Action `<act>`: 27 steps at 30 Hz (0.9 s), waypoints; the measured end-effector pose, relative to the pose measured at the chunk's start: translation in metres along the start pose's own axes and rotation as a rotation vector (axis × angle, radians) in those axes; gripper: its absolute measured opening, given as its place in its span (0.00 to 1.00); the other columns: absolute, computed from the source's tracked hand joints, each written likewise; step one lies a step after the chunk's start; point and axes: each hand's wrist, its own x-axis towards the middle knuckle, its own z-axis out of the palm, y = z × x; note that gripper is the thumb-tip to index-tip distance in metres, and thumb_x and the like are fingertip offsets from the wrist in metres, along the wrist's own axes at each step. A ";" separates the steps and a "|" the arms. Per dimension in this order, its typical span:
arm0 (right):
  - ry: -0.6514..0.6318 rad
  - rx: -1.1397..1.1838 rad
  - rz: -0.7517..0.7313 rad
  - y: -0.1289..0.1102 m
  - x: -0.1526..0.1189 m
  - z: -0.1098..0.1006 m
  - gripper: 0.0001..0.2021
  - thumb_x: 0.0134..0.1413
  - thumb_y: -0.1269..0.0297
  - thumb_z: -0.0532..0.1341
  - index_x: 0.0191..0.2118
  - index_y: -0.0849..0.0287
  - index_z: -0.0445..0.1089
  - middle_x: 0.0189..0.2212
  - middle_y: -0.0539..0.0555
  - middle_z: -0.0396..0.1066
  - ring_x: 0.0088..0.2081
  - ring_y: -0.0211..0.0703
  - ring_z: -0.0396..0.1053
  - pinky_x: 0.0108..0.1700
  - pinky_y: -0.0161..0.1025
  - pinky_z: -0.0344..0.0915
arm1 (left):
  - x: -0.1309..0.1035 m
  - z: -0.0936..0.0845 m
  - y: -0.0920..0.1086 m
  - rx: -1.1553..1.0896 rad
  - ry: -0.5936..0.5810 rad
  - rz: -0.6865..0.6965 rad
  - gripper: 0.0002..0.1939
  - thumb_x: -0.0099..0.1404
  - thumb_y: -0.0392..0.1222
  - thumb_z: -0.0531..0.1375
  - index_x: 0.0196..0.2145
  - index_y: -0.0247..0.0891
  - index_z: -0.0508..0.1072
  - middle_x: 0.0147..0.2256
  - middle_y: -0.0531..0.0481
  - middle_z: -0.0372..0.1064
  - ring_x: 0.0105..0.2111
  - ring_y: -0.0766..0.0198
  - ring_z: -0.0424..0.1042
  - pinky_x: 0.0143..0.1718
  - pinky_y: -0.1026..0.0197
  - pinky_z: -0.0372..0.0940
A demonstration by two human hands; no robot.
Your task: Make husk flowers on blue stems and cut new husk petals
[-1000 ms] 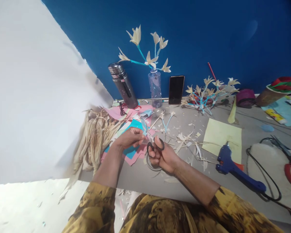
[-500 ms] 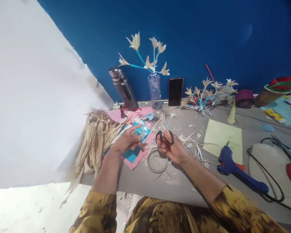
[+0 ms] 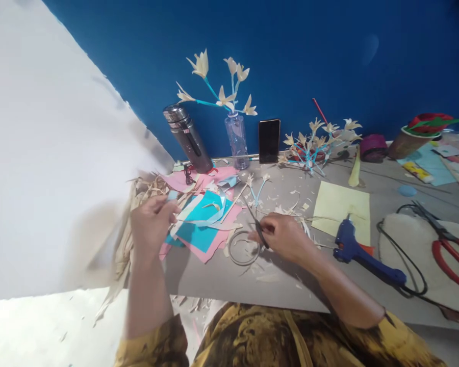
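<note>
In the head view my left hand (image 3: 153, 219) is closed, its fingertips pinching a small pale blue piece of ribbon (image 3: 172, 195). A pale, shiny strip (image 3: 210, 223) curls from near these fingers across the blue paper (image 3: 199, 237); whether it joins the held piece I cannot tell. My right hand (image 3: 281, 233) grips black-handled scissors (image 3: 260, 232), their blades pointing up and away to the left. Just beyond the blades lie small cream flowers on blue stems (image 3: 257, 195). Below the scissors sits a wire ring (image 3: 230, 250), partly behind my right fingers.
Dried husks (image 3: 124, 250) lie at left. Behind stand a flask (image 3: 193, 145), a bottle (image 3: 237, 145) holding flowers and a phone (image 3: 269, 141). More flowers (image 3: 311, 150) rest by the wall. A blue glue gun (image 3: 367, 260) and red-handled pliers (image 3: 449, 250) are at right.
My left hand has moved left and nearer to me with the pale blue piece, and a strip now spans the blue paper. My right hand has turned the scissors, handles lower. The view has shifted slightly.
</note>
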 end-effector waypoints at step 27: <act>0.074 -0.187 0.315 0.028 -0.096 -0.044 0.09 0.64 0.62 0.60 0.33 0.56 0.73 0.29 0.50 0.77 0.32 0.43 0.72 0.34 0.37 0.56 | -0.117 0.122 0.003 -0.484 -0.642 -0.471 0.12 0.50 0.44 0.74 0.29 0.35 0.80 0.27 0.48 0.75 0.26 0.63 0.72 0.29 0.62 0.67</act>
